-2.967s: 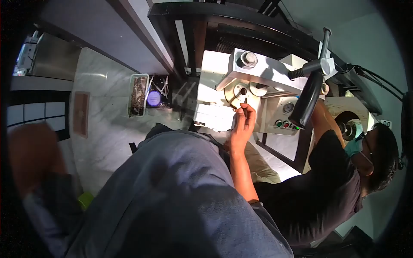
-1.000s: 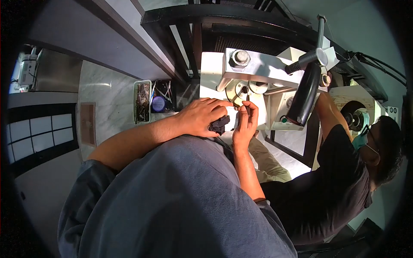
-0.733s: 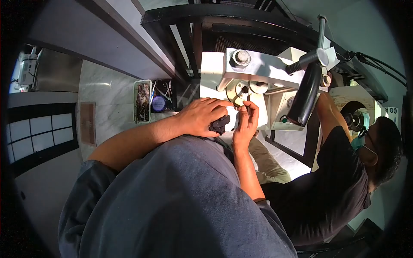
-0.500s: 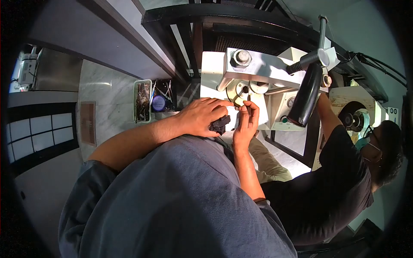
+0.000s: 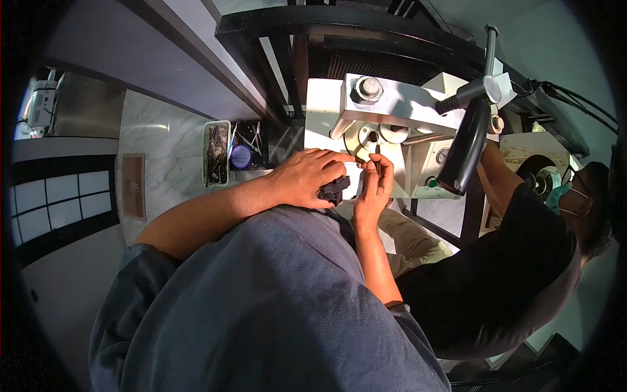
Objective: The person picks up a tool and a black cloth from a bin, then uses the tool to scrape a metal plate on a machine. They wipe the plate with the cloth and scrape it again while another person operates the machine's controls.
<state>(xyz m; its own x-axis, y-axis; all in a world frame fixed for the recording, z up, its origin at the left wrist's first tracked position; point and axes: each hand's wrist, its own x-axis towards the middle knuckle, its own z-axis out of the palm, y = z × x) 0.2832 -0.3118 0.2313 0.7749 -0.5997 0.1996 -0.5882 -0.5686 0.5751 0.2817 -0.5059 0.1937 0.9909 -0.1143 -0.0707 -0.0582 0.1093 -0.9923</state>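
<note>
The cream-white metal machine with a large hex bolt on top fills the upper middle of the view, its long black lever handle slanting down its right side, and both of the person's hands work at its front face. Right of it a co-worker in a dark shirt leans in, one arm reaching behind the lever. On the pale marble tabletop, at its far edge beside the machine, stands a small green-rimmed plastic tray of dark metal bits, touching a black box with a round blue lid.

The left hand is closed around a small black irregular part, held just below the machine's round brass-coloured fitting. The right hand pinches 1 thin dark pin-like tool between narrow fingertips, tip up at that fitting.

By my judgement the work is midway: the part is held at the fitting, not seated in it, and the tool touches nothing I can make out.
</note>
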